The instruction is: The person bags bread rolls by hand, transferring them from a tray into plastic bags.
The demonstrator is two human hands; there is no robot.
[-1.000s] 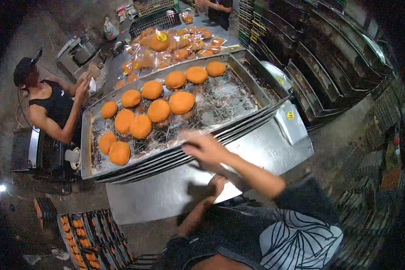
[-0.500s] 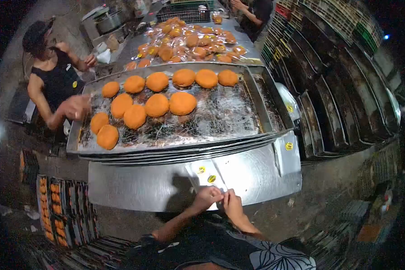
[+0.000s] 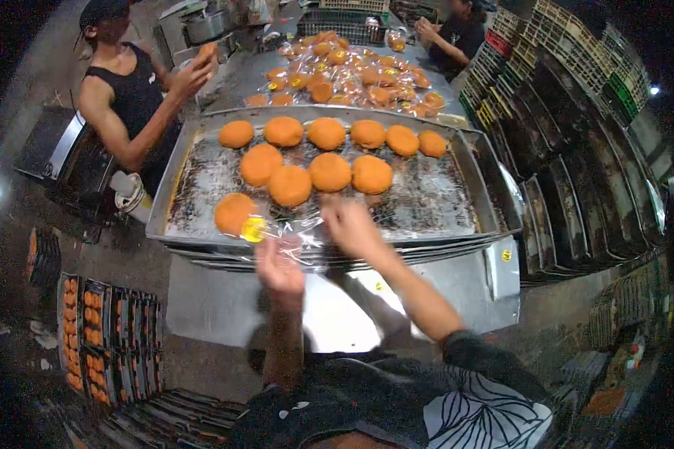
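Note:
My left hand [image 3: 280, 268] is at the tray's near edge, its fingers closed on a clear plastic bag [image 3: 298, 230] with a yellow sticker. My right hand [image 3: 352, 228], slightly blurred, is closed at the bag's right end over the tray. A round orange bun [image 3: 234, 214] lies just left of the bag, partly behind the sticker. Further up the metal tray [image 3: 427, 187], several more buns [image 3: 329, 172] sit in two rows. Another bag [image 3: 368, 283] with a yellow sticker lies on the metal table below.
Bagged buns [image 3: 352, 75] are heaped beyond the tray, before a black crate [image 3: 341, 28]. On the left a person [image 3: 131, 97] holds a bun; another person [image 3: 460, 41] stands at the far right. Dark trays [image 3: 539, 112] lean at right, and racks of buns [image 3: 90, 337] stand lower left.
Both my hands rose from the metal table to the tray, carrying a bag. One bun at the tray's left is gone, and the person at left now holds a bun away from the tray.

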